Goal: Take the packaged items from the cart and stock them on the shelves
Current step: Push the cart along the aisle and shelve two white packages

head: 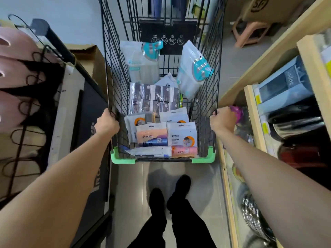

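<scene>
Both hands, left hand [107, 122] and right hand [222, 119], clench cart [162, 159] rims; aisle narrow.

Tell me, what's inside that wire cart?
The cart holds packaged goods: two tall white pouches at the far end, a clear-wrapped dark multipack mid-basket, and small white and orange packets nearest the person. Whatever lies beneath them is covered.

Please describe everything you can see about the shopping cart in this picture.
The shopping cart is a black wire basket, seemingly metal, with green, seemingly plastic corner guards at its near end. It stands upright in a narrow aisle between wooden shelves and cardboard boxes. A dark sign with round icons hangs on its far wall. Inside lie many packaged items. The left hand and the right hand each grip a side rim.
</scene>
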The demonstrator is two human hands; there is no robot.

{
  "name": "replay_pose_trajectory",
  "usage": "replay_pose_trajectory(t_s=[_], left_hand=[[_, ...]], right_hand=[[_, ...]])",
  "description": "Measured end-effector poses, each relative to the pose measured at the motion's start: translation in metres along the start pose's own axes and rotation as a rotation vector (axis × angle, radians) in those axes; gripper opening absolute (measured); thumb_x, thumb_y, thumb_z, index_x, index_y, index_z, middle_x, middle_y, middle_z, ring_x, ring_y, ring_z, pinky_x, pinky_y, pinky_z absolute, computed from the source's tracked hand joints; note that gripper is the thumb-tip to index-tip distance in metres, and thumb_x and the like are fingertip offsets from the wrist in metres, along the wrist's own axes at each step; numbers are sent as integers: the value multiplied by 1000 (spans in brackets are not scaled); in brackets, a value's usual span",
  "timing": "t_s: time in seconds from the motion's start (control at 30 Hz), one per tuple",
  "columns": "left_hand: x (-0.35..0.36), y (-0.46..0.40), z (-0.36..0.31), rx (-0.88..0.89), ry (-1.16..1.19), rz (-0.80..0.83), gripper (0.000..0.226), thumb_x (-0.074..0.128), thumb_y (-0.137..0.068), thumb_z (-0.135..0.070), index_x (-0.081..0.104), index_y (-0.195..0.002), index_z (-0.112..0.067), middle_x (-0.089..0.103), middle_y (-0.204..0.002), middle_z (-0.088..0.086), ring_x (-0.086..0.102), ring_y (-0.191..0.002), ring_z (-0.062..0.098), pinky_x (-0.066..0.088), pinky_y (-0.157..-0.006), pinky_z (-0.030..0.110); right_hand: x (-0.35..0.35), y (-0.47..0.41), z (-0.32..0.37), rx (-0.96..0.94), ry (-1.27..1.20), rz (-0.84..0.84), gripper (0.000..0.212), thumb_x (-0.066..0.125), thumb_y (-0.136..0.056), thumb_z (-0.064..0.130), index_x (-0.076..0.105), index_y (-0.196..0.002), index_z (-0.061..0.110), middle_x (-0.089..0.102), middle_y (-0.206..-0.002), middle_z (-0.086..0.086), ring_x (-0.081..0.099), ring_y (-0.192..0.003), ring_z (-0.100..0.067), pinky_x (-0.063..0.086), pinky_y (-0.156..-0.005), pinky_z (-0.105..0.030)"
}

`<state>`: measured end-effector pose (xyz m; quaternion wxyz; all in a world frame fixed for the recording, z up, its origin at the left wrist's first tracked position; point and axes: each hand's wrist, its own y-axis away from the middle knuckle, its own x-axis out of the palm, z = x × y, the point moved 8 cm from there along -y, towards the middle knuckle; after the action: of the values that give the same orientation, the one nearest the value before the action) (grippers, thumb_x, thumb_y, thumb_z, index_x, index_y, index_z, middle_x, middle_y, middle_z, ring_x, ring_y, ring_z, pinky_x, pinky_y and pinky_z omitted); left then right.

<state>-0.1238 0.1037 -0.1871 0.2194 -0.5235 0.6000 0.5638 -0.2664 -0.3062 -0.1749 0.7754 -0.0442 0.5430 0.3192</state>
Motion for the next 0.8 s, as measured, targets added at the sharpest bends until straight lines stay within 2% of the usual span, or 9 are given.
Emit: replay_pose_trajectory(t_s=[0.13, 0.27, 0.37, 0.43, 0.53, 0.7, 0.8], left_hand=[[9, 29, 38, 37, -18, 62, 23, 43, -98, -12, 45, -120, -5, 60, -119, 26, 57, -111, 46, 46, -95, 49], [19, 64, 74, -2, -8, 94, 24, 45, -96, -11, 44, -120, -11, 59, -117, 25, 60, -105, 45, 51, -96, 53], [28, 94, 98, 3, 8, 94, 24, 45, -96, -10, 43, -119, -10, 60, -111, 21, 61, -104, 44, 52, -94, 52], [34, 115, 115, -6, 15, 84, 20, 45, -95, -10, 43, -115, -10, 61, -113, 23, 62, -104, 45, 52, -95, 53], [46, 148, 142, -19, 16, 89, 18, 43, -95, -10, 41, -113, -12, 60, -114, 25, 60, -105, 47, 51, -95, 56], [64, 203, 185, -32, 8, 95, 22, 44, -94, -8, 40, -116, -11, 58, -112, 22, 57, -107, 46, 50, -96, 54], [70, 235, 210, -45, -9, 90, 25, 45, -96, -6, 40, -119, -9, 55, -107, 21, 58, -107, 46, 50, -94, 50]], right_hand=[[-5, 55, -23, 0, -4, -14, 10, 67, -88, 4, 68, -96, 0, 72, -101, -18, 67, -100, -36, 54, -81, -37], [-4, 96, -51, 19, -15, -2, 5, 67, -87, 2, 71, -85, 1, 71, -85, -11, 68, -85, -29, 50, -68, -30], [-5, 125, -76, 14, -25, 8, 5, 67, -86, 1, 69, -82, 1, 72, -84, -13, 68, -81, -28, 58, -71, -37], [-8, 145, -93, 10, -18, 9, 5, 64, -88, -1, 68, -87, -3, 69, -85, -13, 62, -78, -26, 56, -70, -36], [-13, 175, -116, 6, -34, -1, 8, 63, -88, -2, 69, -94, -4, 71, -92, -18, 68, -87, -32, 56, -72, -37], [-15, 230, -157, 24, -18, 1, 6, 67, -87, 2, 70, -92, 0, 73, -96, -17, 70, -93, -34, 54, -69, -34], [-17, 260, -182, 22, -11, -25, 15, 65, -91, 5, 66, -105, -1, 70, -108, -17, 66, -104, -33, 53, -80, -37]])
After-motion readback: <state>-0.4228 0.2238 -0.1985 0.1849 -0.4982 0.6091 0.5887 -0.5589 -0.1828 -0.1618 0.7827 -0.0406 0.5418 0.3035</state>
